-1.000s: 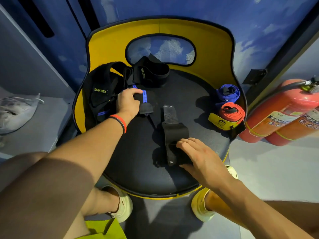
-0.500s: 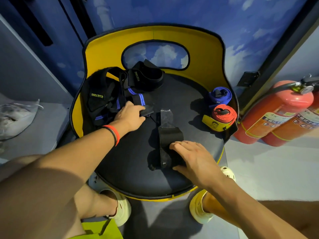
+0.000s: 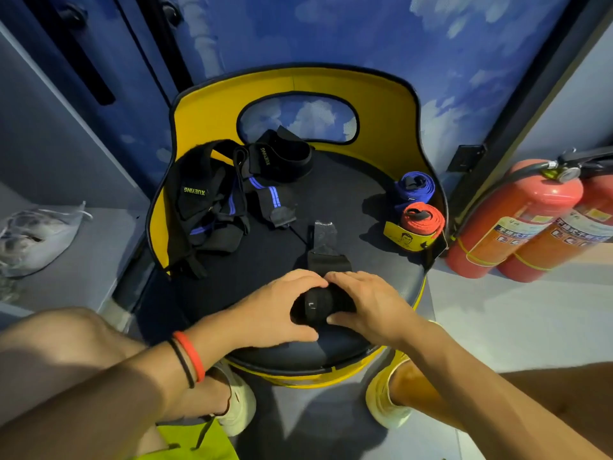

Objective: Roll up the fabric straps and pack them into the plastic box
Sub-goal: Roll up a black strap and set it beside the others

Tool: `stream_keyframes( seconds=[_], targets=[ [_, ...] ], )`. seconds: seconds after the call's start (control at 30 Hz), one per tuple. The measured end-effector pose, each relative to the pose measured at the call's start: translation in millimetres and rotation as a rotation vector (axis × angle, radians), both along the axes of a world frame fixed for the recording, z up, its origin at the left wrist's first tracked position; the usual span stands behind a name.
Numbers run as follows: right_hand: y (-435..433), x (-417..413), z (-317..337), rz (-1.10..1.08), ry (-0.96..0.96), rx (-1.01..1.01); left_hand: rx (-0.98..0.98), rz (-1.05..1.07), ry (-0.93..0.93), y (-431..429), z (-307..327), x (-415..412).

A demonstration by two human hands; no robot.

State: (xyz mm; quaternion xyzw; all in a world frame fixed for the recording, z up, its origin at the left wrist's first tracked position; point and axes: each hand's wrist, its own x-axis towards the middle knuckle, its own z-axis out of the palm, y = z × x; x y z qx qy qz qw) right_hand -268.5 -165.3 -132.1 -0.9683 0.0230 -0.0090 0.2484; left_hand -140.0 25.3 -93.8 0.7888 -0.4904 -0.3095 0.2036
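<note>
At the near edge of the chair seat (image 3: 331, 200), head view: the left hand (image 3: 272, 310) and right hand (image 3: 371, 308) curl round a black strap (image 3: 313, 305), whose near end is wound into a tight roll between them. Just beyond the grip its loose tail (image 3: 328, 258) lies flat. Farther right of the grip stand a blue roll (image 3: 414, 187) and a red roll (image 3: 423, 219); farther left lies a heap of unrolled straps (image 3: 205, 207). The step in hand is apparently rolling. The next move calls for winding forward along the tail under tension. No plastic box is visible.
</note>
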Motion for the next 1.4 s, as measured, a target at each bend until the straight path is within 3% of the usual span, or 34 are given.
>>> stream_keyframes(
  seconds=[0.13,0.23,0.3,0.4,0.53,0.67,0.83,0.9,1.17,1.4],
  targets=[
    [-4,3,4,-0.045,0.118,0.076,-0.079,0.094,-0.152,-7,-19,-9],
    [-1,1,1,-0.044,0.089,0.124,-0.098,0.188,-0.142,-13,-19,-1],
    [5,-4,-4,-0.069,-0.003,-0.005,-0.077,0.195,-0.101,-14,-17,7],
    [16,-12,-9,-0.097,-0.131,-0.222,-0.039,0.229,-0.001,-20,-17,16],
    [17,-14,-15,-0.069,-0.224,-0.276,-0.038,0.261,0.113,-29,-6,36],
    [16,-10,-16,-0.063,-0.206,-0.277,-0.114,0.648,0.150,-47,-2,55],
    [14,-10,-14,-0.081,-0.203,-0.243,-0.063,0.782,0.559,-68,-16,55],
    [14,-9,-14,-0.089,-0.195,-0.227,-0.118,0.756,0.610,-74,-13,55],
    [7,-5,-11,-0.123,-0.133,-0.141,-0.172,0.678,0.456,-93,-6,62],
    [-4,5,-9,-0.101,-0.039,-0.114,-0.178,0.747,0.308,-98,-36,56]
  ],
)
